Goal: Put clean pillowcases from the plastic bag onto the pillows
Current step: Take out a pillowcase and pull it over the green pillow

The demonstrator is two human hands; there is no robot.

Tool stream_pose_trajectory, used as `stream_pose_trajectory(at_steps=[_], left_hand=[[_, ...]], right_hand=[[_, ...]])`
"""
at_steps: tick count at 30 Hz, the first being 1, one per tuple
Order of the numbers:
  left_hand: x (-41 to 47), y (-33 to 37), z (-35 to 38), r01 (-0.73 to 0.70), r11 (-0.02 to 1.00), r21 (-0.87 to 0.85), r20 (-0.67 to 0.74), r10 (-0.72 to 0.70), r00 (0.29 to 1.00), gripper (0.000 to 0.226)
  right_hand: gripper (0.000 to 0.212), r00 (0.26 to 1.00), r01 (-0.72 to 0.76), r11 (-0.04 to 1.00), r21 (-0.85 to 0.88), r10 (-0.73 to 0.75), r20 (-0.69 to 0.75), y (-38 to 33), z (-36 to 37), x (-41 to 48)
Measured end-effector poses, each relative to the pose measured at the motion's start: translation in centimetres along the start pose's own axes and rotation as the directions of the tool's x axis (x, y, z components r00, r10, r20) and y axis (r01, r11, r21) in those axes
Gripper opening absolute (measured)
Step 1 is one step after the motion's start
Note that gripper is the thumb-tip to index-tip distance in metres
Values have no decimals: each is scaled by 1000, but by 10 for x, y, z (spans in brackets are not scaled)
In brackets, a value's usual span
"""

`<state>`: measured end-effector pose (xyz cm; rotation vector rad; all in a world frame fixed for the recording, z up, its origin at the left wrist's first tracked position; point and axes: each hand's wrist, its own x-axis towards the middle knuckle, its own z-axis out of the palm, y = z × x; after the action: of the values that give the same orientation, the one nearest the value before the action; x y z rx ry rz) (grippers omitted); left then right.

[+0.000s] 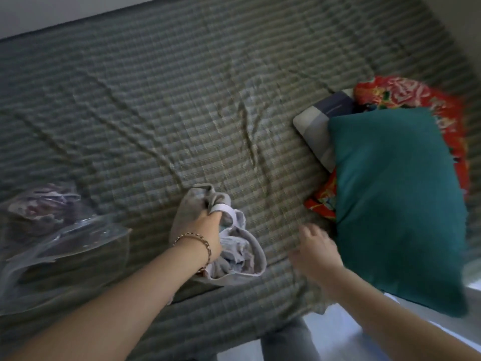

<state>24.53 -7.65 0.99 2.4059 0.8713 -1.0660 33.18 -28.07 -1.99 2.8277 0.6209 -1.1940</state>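
Observation:
My left hand (pixel 207 231) grips a bunched grey and pale lilac pillowcase (pixel 234 254) lying on the bed near its front edge. A clear plastic bag (pixel 59 246) with patterned cloth inside sits on the bed at the left. My right hand (pixel 313 252) hovers with relaxed, spread fingers just left of a teal pillow (pixel 398 204), holding nothing. The teal pillow lies on top of a red floral pillow (pixel 406 95) and a grey-striped pillow (pixel 317 126) at the right of the bed.
The bed is covered by a wrinkled green checked sheet (pixel 182 100). Its front edge runs across the bottom of the view, with pale floor (pixel 338 342) and my legs below it. A wall borders the bed at the top left.

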Motion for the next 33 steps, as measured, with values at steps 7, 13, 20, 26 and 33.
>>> stream_pose_trajectory(at_steps=[7, 13, 20, 26, 33], left_hand=[[55, 136, -4, 0, 999, 42, -28, 1, 1000, 70], [93, 205, -2, -18, 1000, -11, -46, 18, 999, 54], [117, 217, -17, 46, 999, 16, -32, -45, 998, 29], [116, 220, -23, 53, 999, 0, 24, -53, 998, 24], [104, 223, -30, -37, 999, 2, 43, 37, 998, 29]], right_hand=[[113, 849, -519, 851, 81, 524, -65, 142, -89, 111], [136, 739, -673, 731, 108, 660, 139, 137, -92, 182], [56, 766, -640, 768, -31, 641, 47, 148, -82, 218], [42, 926, -357, 934, -22, 351, -143, 210, -97, 189], [145, 675, -668, 626, 401, 737, -25, 302, -148, 158]])
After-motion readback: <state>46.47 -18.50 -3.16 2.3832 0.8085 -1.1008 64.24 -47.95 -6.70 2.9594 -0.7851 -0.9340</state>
